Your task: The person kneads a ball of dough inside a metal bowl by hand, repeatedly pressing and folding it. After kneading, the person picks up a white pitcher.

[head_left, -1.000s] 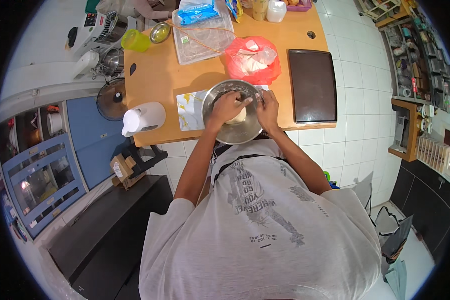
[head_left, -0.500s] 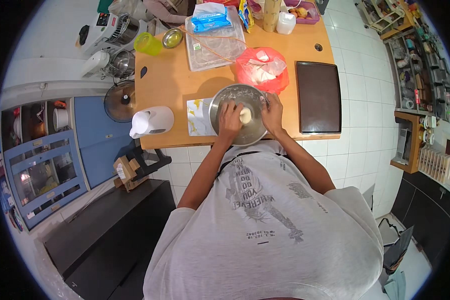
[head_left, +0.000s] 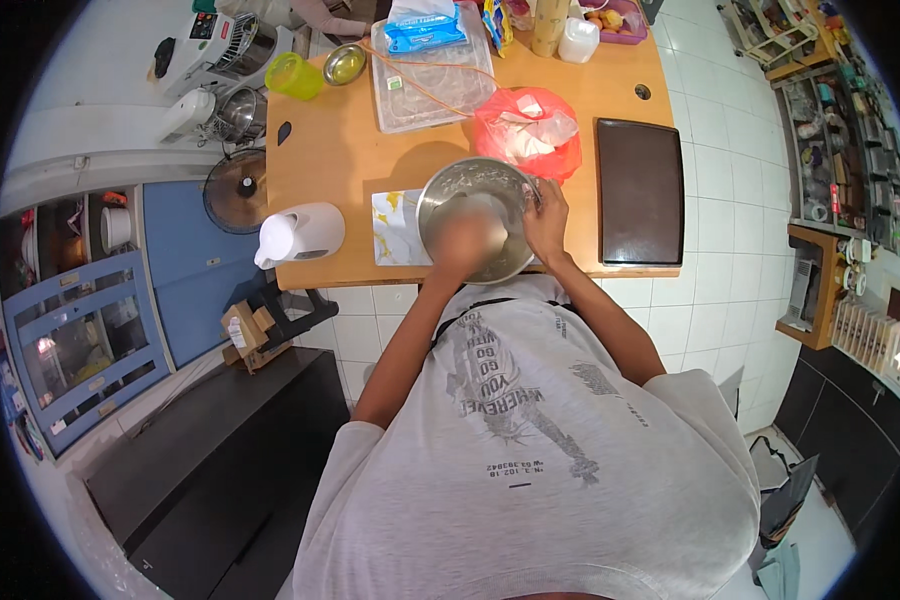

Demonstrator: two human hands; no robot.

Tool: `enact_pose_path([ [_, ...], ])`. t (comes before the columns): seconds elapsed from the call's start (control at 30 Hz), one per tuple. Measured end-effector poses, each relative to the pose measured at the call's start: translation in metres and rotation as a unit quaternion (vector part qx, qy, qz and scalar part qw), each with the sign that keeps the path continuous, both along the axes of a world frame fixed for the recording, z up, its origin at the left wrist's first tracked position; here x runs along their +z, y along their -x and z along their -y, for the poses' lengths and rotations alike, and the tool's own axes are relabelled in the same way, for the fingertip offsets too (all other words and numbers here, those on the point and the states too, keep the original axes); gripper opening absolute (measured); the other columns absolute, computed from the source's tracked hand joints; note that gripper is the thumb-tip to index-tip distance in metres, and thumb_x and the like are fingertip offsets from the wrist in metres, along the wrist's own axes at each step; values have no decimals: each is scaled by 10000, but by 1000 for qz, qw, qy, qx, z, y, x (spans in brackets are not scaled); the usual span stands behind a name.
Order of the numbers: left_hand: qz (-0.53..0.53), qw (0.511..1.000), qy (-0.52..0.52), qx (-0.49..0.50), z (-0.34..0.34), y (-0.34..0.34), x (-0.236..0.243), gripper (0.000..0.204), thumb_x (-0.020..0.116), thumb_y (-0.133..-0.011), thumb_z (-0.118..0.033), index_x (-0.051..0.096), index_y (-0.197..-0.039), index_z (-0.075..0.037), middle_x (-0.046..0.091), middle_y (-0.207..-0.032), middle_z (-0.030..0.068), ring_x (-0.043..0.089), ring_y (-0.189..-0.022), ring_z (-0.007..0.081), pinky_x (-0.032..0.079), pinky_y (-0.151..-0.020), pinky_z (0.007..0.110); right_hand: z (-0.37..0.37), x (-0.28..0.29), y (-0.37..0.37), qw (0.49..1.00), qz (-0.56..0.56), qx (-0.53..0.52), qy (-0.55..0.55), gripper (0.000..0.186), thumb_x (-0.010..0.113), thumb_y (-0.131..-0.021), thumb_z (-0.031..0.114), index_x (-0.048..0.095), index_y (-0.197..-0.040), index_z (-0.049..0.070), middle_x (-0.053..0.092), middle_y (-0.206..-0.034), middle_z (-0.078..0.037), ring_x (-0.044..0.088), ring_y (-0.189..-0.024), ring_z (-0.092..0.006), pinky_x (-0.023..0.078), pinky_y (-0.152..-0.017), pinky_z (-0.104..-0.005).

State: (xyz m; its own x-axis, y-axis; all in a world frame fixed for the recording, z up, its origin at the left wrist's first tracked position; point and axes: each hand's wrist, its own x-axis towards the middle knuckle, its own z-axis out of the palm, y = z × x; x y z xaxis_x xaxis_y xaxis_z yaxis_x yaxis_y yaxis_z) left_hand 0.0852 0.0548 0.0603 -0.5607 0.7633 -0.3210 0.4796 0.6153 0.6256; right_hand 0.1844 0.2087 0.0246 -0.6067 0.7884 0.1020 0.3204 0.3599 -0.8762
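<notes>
A round metal mixing bowl (head_left: 437,195) stands at the near edge of the table, with pale residue smeared on its inner wall. My left hand (head_left: 460,245) reaches down into it from the left; a blur covers its fingers, so their pose cannot be made out. Whatever lies under that hand in the bowl is hidden by the same blur. On the right side, my right hand (head_left: 547,222) grips the bowl's rim, its fingers bent over the edge. A marble-patterned white and gold board (head_left: 394,230) lies partly beneath the bowl.
Past the bowl sits a red plastic bag (head_left: 527,135) with white contents. A dark brown tray (head_left: 640,192) is at the right, a white electric kettle (head_left: 305,232) at the left. Farther back are a clear plastic case (head_left: 435,95), a small metal bowl (head_left: 345,64) and a yellow-green cup (head_left: 293,76).
My left hand has shifted within the bowl and is now blurred; the pale dough ball beside its fingers no longer shows clearly. My right hand stays at the rim. The whole view has shifted slightly.
</notes>
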Motion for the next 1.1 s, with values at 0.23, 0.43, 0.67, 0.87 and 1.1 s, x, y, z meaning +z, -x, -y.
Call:
enact_pose_path([
  [0.23, -298, 947, -106, -59, -24, -25, -44, 302, 655, -953, -286, 686, -1075, -12, 660, -1000, 206, 681, -938, 401, 549, -789, 522, -2, 1, 1, 1000, -2, 11, 4, 155, 632, -983, 68, 676, -1088, -37, 629, -965, -241, 635, -879, -450, 501, -774, -501],
  [0.43, -231, 965, -89, -86, -35, -8, -65, 298, 592, -999, -309, 731, -933, -54, 705, -946, 156, 721, -859, 351, 551, -792, 544, -3, -2, -1, 1000, -14, 8, -1, 165, 619, -986, 84, 660, -1085, -41, 634, -1016, -264, 635, -937, -483, 506, -815, -533],
  [0.67, -313, 934, -116, -126, -44, 2, -75, 331, 579, -1011, -318, 745, -853, -80, 720, -855, 140, 727, -669, 323, 597, -599, 443, -2, -6, -1, 998, -16, 14, -52, 158, 611, -1005, 76, 653, -1088, -52, 620, -972, -253, 634, -881, -465, 505, -773, -515],
  [0.87, -144, 980, 88, 104, -63, -2, -66, 554, 416, -1111, -421, 767, -871, -68, 752, -954, 192, 724, -720, 432, 596, -711, 504, -13, -9, 0, 998, 7, 45, -34, 206, 622, -953, 39, 640, -1132, -62, 621, -1029, -280, 627, -983, -487, 505, -845, -537],
  [1.1, 353, 822, -202, 399, -4, 16, -80, 683, 377, -1120, -558, 708, -1017, 30, 709, -937, 85, 673, -889, 209, 530, -849, 365, -13, -3, -3, 999, -2, 45, -10, 175, 643, -944, 14, 648, -1107, -50, 624, -1001, -251, 633, -916, -461, 502, -789, -505],
])
